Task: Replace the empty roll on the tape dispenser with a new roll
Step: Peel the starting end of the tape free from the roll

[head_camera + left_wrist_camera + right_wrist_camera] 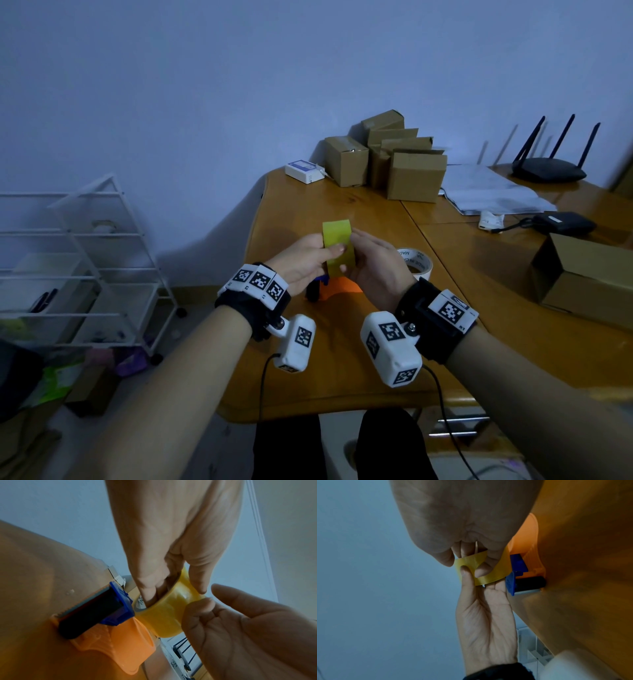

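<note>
A yellow tape roll (337,236) is held up over the wooden table (342,383), just above the orange tape dispenser (342,289). My left hand (318,255) grips the roll, fingers through its core and thumb on the outside. My right hand (363,257) pinches the roll's outer layer from the other side. In the left wrist view the roll (164,619) hangs beside the dispenser (123,645), whose blue flap and toothed blade face the camera. In the right wrist view a yellow strip lifts off the roll (501,568) between my right fingers. An empty white core (419,265) lies just right of my hands.
Several cardboard boxes (394,164) and a white device (305,170) stand at the table's back. Papers (493,192), a router (548,168) and a black adapter (565,222) lie far right, an open box (582,281) nearer. A white rack (85,257) stands left of the table.
</note>
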